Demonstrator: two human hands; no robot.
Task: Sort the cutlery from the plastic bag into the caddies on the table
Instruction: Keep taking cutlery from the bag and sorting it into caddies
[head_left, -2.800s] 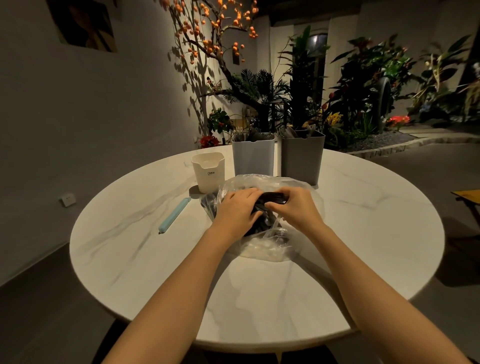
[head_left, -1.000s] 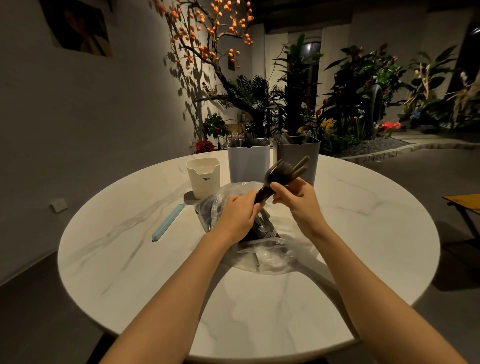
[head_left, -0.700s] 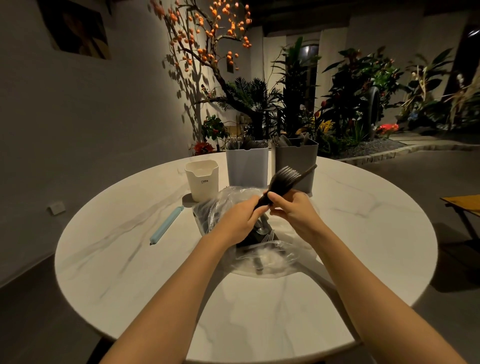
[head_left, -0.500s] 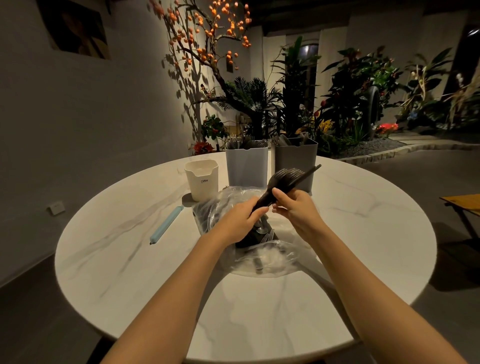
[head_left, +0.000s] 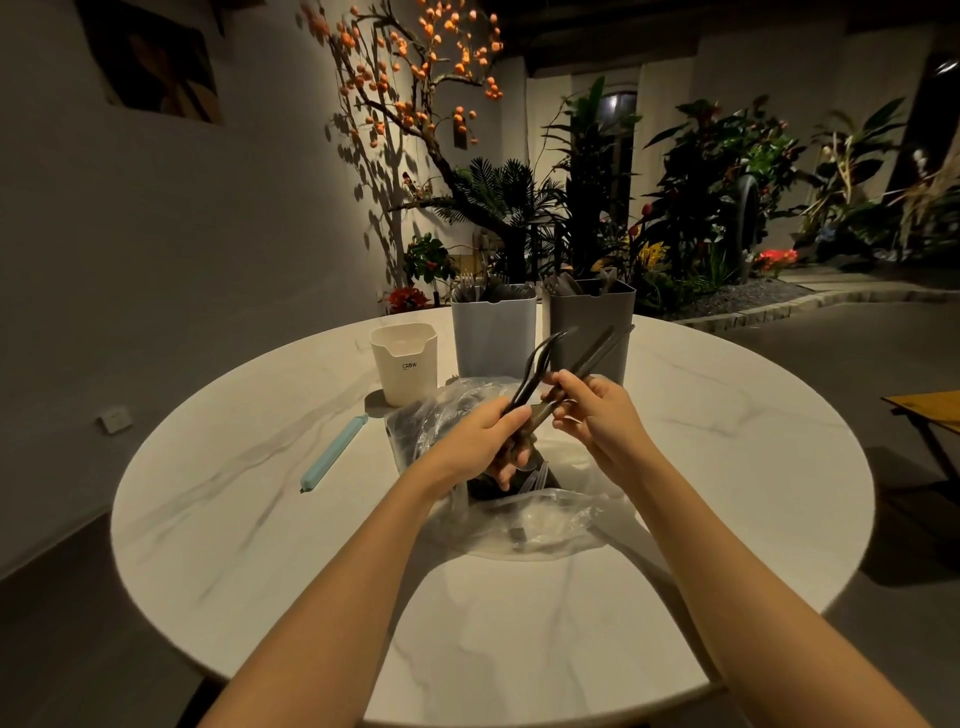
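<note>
A clear plastic bag (head_left: 540, 519) with dark cutlery inside lies at the middle of the round white table (head_left: 260, 519). Above it my left hand (head_left: 483, 441) grips a bunch of dark forks (head_left: 537, 364) by their handles, tines pointing up. My right hand (head_left: 597, 415) pinches other dark cutlery handles (head_left: 597, 353) that slant up to the right, split off from the forks. Behind the bag stand three caddies: a cream one (head_left: 405, 364), a light grey one (head_left: 493, 332) and a dark grey one (head_left: 592, 322), the two grey ones holding cutlery.
A light blue bag clip (head_left: 335, 453) lies on the table left of the bag. Plants and a tree with orange fruits stand beyond the table's far edge. A wooden piece of furniture (head_left: 924, 410) shows at the right edge.
Both hands lifted a bundle of dark cutlery out of the bag. The bundle has now split, the forks staying in my left hand and other pieces pulled right by my right hand.
</note>
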